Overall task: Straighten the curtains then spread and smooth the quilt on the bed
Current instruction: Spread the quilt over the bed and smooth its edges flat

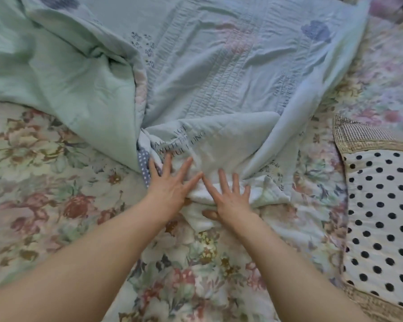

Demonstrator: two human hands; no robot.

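Observation:
A pale green-blue quilt (207,73) with faint flowers and printed lettering lies bunched and creased across the upper half of the head view. Its near corner is folded into a crumpled white wad at the middle. My left hand (170,184) rests flat on that wad with fingers spread. My right hand (230,196) lies flat beside it, fingers spread, thumb tucked under the fabric edge. The index fingertips nearly touch. The bed (56,182) underneath has a floral cover. No curtains are in view.
A pillow (382,205) with black polka dots and a checked, beige-trimmed border lies at the right edge. The floral cover shows on the left, the right and in front of my forearms.

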